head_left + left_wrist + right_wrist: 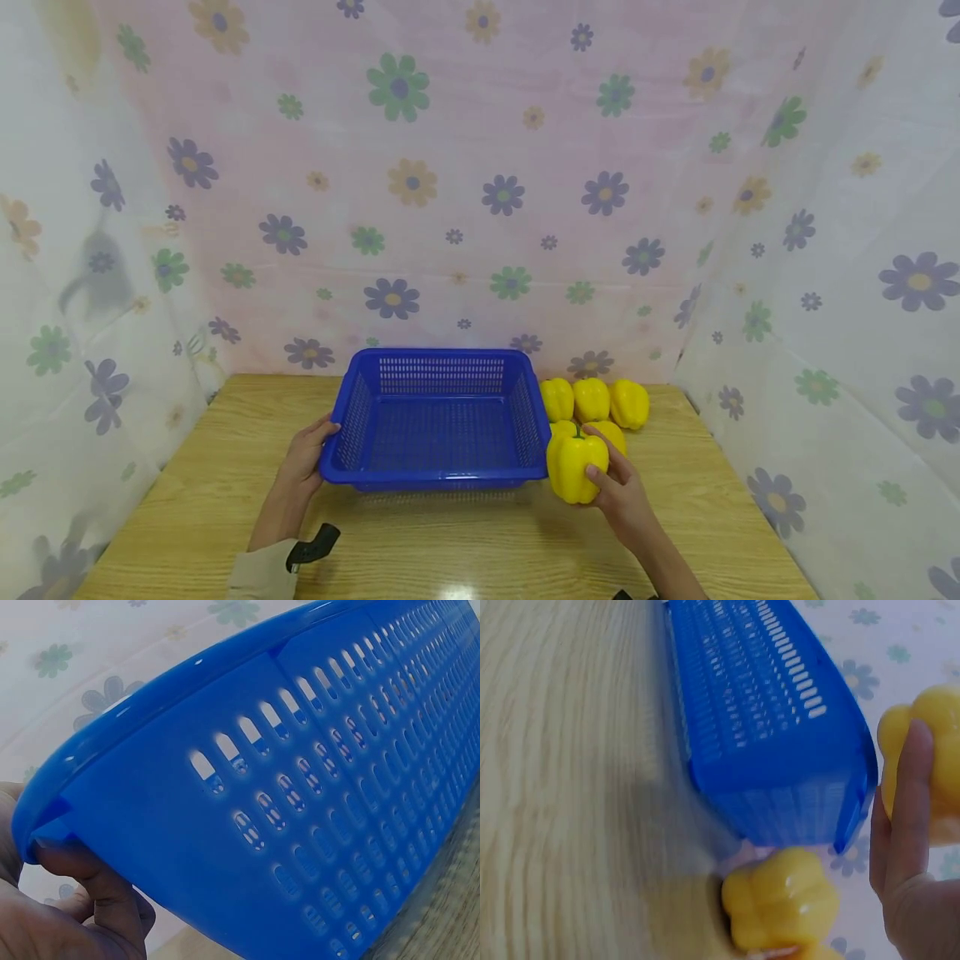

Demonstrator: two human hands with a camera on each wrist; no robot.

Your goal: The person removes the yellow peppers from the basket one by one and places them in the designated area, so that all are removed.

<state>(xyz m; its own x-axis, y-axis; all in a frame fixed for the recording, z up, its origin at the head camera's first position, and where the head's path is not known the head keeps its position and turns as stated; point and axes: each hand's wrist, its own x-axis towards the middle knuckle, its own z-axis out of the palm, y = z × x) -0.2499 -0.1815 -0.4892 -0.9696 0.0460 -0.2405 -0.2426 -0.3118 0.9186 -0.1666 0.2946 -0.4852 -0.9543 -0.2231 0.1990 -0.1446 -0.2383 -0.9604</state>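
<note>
A blue plastic basket (pixel 438 433) with slotted walls stands on the table, and nothing lies inside it. My left hand (pixel 303 454) grips its left rim; in the left wrist view the fingers (pixel 97 877) curl at the rim's corner. My right hand (pixel 622 492) holds a yellow bell pepper (pixel 577 469), with the thumb on its front, just off the basket's front right corner. In the right wrist view this pepper (pixel 941 750) is raised, and another yellow bell pepper (pixel 780 900) sits lower, by the basket's end.
Several more yellow bell peppers (pixel 591 400) sit in a cluster right of the basket, partly behind the held one. The wooden table (pixel 420 550) is bordered by flower-patterned cloth (pixel 465 208) at the back and both sides.
</note>
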